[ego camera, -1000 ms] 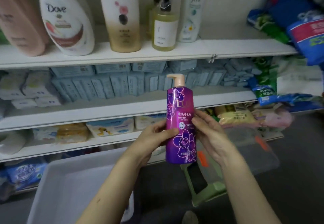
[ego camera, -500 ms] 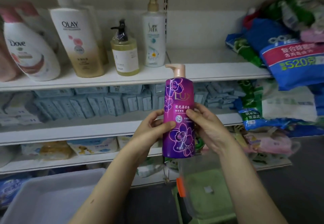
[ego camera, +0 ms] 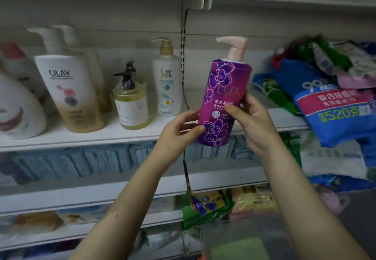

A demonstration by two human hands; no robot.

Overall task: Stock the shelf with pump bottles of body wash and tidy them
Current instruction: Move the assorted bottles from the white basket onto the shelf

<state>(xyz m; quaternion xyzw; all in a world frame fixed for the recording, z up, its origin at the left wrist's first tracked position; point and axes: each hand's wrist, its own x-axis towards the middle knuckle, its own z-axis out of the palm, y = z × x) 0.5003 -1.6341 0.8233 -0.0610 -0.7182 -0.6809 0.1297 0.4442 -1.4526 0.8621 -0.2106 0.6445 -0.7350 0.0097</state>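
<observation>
A purple Lux pump bottle [ego camera: 221, 96] with a pink pump is held in front of the white shelf [ego camera: 126, 133], tilted slightly right. My left hand [ego camera: 179, 131] grips its lower left side. My right hand [ego camera: 252, 119] grips its right side, thumb across the label. On the shelf to the left stand a white Dove bottle [ego camera: 18, 109], a white and gold Olay bottle [ego camera: 73, 94], a clear yellow bottle [ego camera: 131, 105] with a black pump, and a white bottle [ego camera: 167, 84] with a gold pump. The shelf stretch behind the Lux bottle is bare.
Blue and green refill bags [ego camera: 329, 100] lie piled at the shelf's right end. The shelf below holds rows of pale blue packs [ego camera: 81, 164]. Lower shelves carry soap packs and green packets [ego camera: 205, 206]. A clear lidded container [ego camera: 244, 241] sits at the bottom.
Both hands have raised the Lux bottle up and to the right, from the lower shelves to the level of the bottle shelf. The view has tilted upward; the white bin has left the frame.
</observation>
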